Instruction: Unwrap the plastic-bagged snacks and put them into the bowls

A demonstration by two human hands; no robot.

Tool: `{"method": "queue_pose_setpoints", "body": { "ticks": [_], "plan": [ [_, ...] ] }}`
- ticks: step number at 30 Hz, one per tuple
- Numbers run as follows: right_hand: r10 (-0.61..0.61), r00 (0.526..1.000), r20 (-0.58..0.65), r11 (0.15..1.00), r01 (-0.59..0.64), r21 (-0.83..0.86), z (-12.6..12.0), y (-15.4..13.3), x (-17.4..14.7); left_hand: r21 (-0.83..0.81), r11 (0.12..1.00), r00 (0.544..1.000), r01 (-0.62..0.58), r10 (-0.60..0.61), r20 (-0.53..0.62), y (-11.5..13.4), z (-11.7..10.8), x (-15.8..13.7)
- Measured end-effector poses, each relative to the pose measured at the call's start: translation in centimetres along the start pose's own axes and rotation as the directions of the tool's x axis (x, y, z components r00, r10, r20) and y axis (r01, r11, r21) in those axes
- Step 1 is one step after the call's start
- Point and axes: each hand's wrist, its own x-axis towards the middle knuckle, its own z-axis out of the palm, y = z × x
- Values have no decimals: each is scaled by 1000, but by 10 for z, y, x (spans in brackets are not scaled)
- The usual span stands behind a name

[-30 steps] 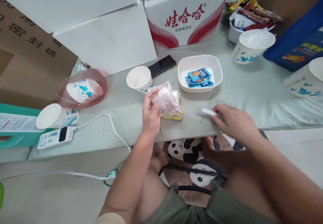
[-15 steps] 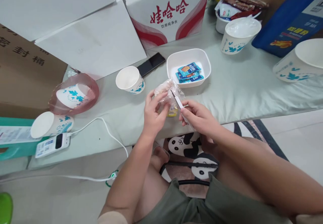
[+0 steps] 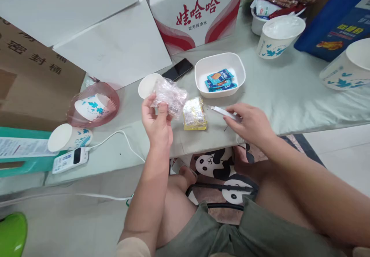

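My left hand (image 3: 158,127) is closed on a crinkled clear plastic packet (image 3: 172,98), pinching it between thumb and fingers. The packet is raised in front of a white paper cup (image 3: 147,85) and hides part of it; what is inside looks pale pinkish but is not clear. In my right hand (image 3: 253,122) is a slim white utility knife (image 3: 224,112), its tip pointing left. Between the two hands, a silver and yellow foil packet (image 3: 195,114) lies on the cloth. The knife tip is close to this foil packet but apart from it.
Behind my hands stands a white tub (image 3: 199,83) with several blue snack packets (image 3: 221,80). A phone (image 3: 177,70) lies to its left. At left are a pink bowl (image 3: 114,108) with a cup inside and a white corded device (image 3: 69,160). Boxes (image 3: 199,14) line the back.
My left hand has moved left with the plastic packet, away from the knife. My right hand has drawn back to the right, uncovering the foil packet on the cloth.
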Motion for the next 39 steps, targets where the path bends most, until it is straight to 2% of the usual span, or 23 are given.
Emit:
{"method": "queue_pose_setpoints", "body": {
  "ticks": [3,5,6,8,10,12,14,16,18,22,24,25,27,28,31,33,36,39],
  "plan": [
    [87,996,-9,948,-86,-306,-7,19,6,-15,995,995,97,-96,7,-7,5,-9],
    [100,994,-44,922,-109,-373,-9,25,9,-14,994,994,105,-104,30,-10,11,-14],
    [72,994,-79,931,-96,-351,-8,25,9,-8,995,994,97,-97,43,-11,14,-16],
    [-19,992,-123,984,-4,-179,-3,21,10,7,996,993,88,-89,74,-11,21,-21],
    [-88,992,-94,983,102,152,4,11,8,-1,993,985,115,-114,126,-10,28,-29],
    [-118,993,-14,864,109,491,11,2,6,-44,985,963,167,-154,221,-8,35,-38],
    [-115,992,47,714,49,698,15,-6,4,-84,980,927,179,-139,349,-7,41,-49],
    [-99,992,79,619,-1,786,16,-10,2,-75,988,885,136,-87,457,-8,44,-56],
    [-74,992,106,582,-43,812,15,-12,1,1,998,869,55,-48,492,-9,45,-57],
    [-12,989,145,662,-101,743,11,-14,0,253,964,928,-79,-21,373,-12,39,-45],
    [45,986,163,664,-151,732,11,-15,0,280,956,937,-86,-18,348,-10,35,-36],
    [85,980,181,639,-193,745,11,-16,0,257,964,939,-65,-28,342,-9,34,-32],
    [178,959,222,517,-283,808,13,-18,1,169,985,950,34,-85,302,-4,31,-26],
    [218,944,248,415,-320,852,14,-20,1,108,989,957,104,-129,261,0,30,-23],
    [267,889,373,27,-394,919,16,-28,3,-95,957,953,275,-257,162,11,29,-18],
    [239,847,475,-148,-452,880,18,-35,2,-181,931,945,317,-293,148,17,30,-17],
    [195,795,575,-256,-524,812,22,-42,1,-211,925,944,317,-286,164,22,30,-16],
    [198,785,587,-270,-532,802,27,-45,0,-190,938,952,290,-262,157,22,28,-14]
  ]
}}
